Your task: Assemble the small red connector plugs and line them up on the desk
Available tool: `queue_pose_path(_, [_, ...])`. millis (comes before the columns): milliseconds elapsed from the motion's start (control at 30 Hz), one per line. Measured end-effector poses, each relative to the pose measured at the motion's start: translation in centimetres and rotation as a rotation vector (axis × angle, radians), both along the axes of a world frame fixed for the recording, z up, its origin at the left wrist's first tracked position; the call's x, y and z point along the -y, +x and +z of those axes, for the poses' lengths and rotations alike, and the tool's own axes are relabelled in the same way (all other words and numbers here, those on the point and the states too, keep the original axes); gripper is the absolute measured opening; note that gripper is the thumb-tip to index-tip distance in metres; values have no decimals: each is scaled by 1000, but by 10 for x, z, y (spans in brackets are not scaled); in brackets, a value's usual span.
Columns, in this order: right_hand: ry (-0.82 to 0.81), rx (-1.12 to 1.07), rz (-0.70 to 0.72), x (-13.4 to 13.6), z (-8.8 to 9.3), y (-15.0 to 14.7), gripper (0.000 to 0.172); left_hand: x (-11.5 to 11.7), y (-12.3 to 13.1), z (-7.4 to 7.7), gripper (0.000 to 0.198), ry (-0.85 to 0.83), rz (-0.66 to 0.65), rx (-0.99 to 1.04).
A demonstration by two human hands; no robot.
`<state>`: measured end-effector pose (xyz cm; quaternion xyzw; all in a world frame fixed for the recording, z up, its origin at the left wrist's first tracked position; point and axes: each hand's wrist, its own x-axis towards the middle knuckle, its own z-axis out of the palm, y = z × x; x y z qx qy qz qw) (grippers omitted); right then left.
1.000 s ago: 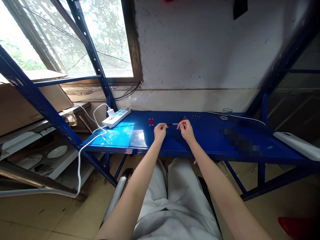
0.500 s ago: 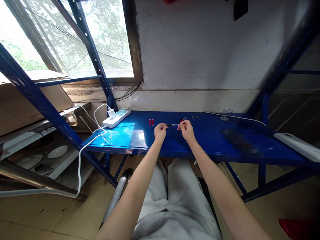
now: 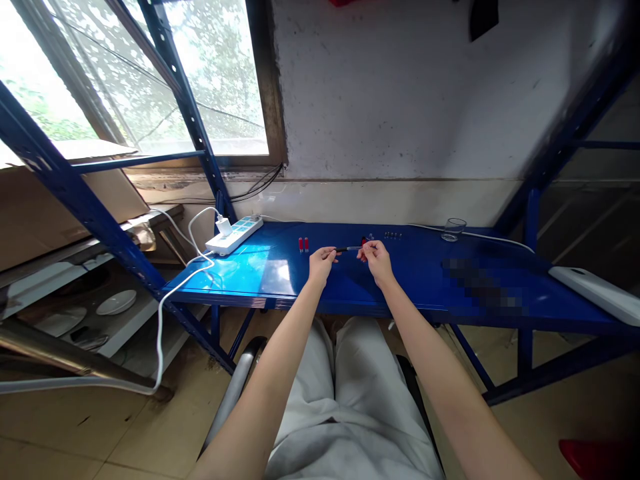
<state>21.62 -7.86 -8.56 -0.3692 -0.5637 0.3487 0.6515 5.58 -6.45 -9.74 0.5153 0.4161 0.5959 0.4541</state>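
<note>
Over the blue table (image 3: 270,233), both my hands hold a slim pen-like rod (image 3: 345,250) level between them. It is black on the left and pale or metallic on the right. My left hand (image 3: 321,263) pinches the black end. My right hand (image 3: 377,260) has its fingers closed round the pale end; its tip is hidden. Just behind my right fingers is a small red-and-black thing (image 3: 364,241), too small to name. Two short red pieces with pale ends (image 3: 303,245) stand or lie side by side, left of my left hand.
Several tiny pieces (image 3: 393,235) lie in a row at the back, right of my hands. Farther right is a clear glass cup (image 3: 453,230). A white power strip (image 3: 235,236) with a plugged-in cord sits at the left. A white object (image 3: 595,293) lies at the right edge.
The hands and the rod stay in almost the same place. My right hand has shifted very slightly to the right, its fingers still on the rod.
</note>
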Motion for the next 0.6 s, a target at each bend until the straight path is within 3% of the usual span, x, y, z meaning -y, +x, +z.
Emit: queue_pose_path(600, [-22, -20, -11, 2, 1, 1, 33, 11, -1, 13, 34, -25, -64, 57])
